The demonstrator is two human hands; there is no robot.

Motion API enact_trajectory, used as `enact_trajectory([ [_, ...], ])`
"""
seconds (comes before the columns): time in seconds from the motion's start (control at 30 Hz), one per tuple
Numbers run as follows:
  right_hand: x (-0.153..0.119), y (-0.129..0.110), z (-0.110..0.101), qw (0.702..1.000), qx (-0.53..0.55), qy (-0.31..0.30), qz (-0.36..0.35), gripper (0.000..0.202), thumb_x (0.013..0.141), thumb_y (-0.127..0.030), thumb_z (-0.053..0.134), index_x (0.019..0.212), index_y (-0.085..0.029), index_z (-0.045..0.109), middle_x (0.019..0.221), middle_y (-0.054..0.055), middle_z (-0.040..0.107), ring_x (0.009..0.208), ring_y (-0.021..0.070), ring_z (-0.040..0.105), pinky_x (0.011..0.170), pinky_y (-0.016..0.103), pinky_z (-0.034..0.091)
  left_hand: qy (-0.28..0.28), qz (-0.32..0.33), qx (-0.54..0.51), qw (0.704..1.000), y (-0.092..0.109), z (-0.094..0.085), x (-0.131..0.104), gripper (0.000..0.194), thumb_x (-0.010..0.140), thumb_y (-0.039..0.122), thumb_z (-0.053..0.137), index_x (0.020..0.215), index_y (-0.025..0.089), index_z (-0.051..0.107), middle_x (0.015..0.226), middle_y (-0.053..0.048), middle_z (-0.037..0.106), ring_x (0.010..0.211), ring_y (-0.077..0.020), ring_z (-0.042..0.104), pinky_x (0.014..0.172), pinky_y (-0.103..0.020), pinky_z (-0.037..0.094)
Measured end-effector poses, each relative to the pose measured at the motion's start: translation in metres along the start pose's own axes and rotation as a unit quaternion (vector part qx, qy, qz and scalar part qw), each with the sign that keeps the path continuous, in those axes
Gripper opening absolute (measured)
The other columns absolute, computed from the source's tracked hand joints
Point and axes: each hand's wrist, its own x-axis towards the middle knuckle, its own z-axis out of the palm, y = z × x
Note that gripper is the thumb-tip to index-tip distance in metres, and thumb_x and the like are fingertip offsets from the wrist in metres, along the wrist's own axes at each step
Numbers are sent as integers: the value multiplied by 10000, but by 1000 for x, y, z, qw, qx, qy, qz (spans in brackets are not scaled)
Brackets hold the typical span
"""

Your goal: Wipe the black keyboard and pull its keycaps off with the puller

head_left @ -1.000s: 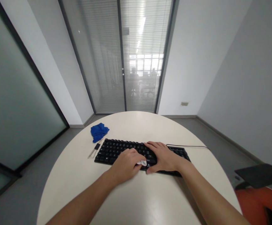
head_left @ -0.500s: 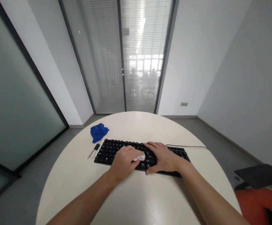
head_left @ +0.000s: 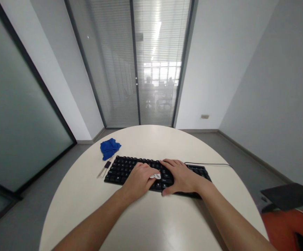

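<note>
A black keyboard (head_left: 123,169) lies on the round cream table (head_left: 146,223). Closed round a small white wad (head_left: 156,176), my left hand (head_left: 140,177) presses it against the keys near the keyboard's middle. The wad looks like crumpled tissue or cloth, and most of it is hidden under my fingers. My right hand (head_left: 181,177) is spread flat across the right part of the keyboard, thumb at the near edge and fingers over the far edge. It covers many of the keys there.
A crumpled blue cloth (head_left: 110,148) lies at the table's far left. Beside the keyboard's left end is a black binder clip (head_left: 107,164) with wire handles. The keyboard's cable (head_left: 209,164) runs off to the right. A red chair (head_left: 279,226) stands at the lower right.
The white wad and my left fingers have shifted very slightly on the keys. My right hand and the keyboard look the same, apart from a small camera shift.
</note>
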Motion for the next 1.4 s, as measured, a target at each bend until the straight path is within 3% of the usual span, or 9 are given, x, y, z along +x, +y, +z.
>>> enact_trajectory([
  [0.2, 0, 0, 1, 1000, 5, 5, -4, 1177, 572, -724, 744, 1536, -192, 328, 1535, 154, 381, 1366, 410, 355, 1147, 557, 237, 134, -100, 28, 986, -21, 3, -5, 198, 902, 128, 611, 1063, 217, 686, 1046, -21, 736, 971, -214, 624, 900, -389, 400],
  [0.57, -1, -7, -2, 1000, -5, -4, 2, 1167, 590, -720, 726, 1535, -163, 328, 1538, 170, 372, 1368, 411, 358, 1155, 577, 215, 43, -109, 29, 993, -12, 1, -1, 184, 915, 192, 594, 1049, 243, 709, 970, -25, 730, 902, -213, 623, 881, -386, 415],
  [0.7, -1, -9, -1, 1000, -7, -1, 0, 1157, 595, -718, 727, 1533, -168, 329, 1530, 176, 381, 1365, 413, 364, 1158, 589, 197, 71, -116, -12, 991, -14, 3, -2, 179, 925, 188, 582, 1046, 246, 701, 997, -11, 732, 916, -207, 623, 894, -387, 415],
  [0.83, -2, -16, -1, 1000, -6, 9, -5, 1187, 561, -724, 747, 1514, -137, 353, 1481, 197, 424, 1322, 414, 400, 1138, 563, 259, 96, -117, -17, 988, -11, 7, -1, 225, 902, 119, 586, 1060, 235, 698, 1052, -22, 731, 985, -216, 620, 907, -390, 419],
  [1.07, -2, -18, 3, 1000, 1, 15, -13, 1221, 547, -739, 747, 1507, -102, 343, 1462, 213, 428, 1321, 410, 390, 1136, 541, 276, 12, -88, -11, 996, -4, 3, 3, 214, 899, 163, 604, 1057, 262, 709, 1004, -12, 738, 929, -221, 634, 876, -380, 436],
  [1.13, -2, -16, 4, 1000, -1, 17, -13, 1236, 543, -747, 743, 1510, -92, 337, 1465, 213, 424, 1320, 410, 389, 1136, 538, 279, 21, -98, -29, 994, -9, 0, 2, 195, 915, 182, 582, 1042, 261, 707, 1007, -6, 737, 927, -212, 637, 877, -367, 443],
  [1.3, -3, -18, 3, 1000, -2, 16, -12, 1244, 542, -758, 737, 1514, -97, 331, 1465, 212, 425, 1315, 419, 393, 1131, 553, 279, 126, -176, -37, 976, -30, 0, -2, 182, 932, 225, 555, 1046, 220, 697, 1042, -42, 730, 986, -218, 638, 924, -363, 461],
  [1.4, -4, -21, 0, 1000, -3, 15, -10, 1234, 547, -767, 729, 1507, -94, 343, 1455, 216, 435, 1305, 424, 401, 1127, 556, 284, 116, -180, -31, 976, -35, 1, -2, 180, 912, 190, 572, 1035, 223, 700, 1030, -38, 732, 977, -217, 641, 927, -369, 463],
])
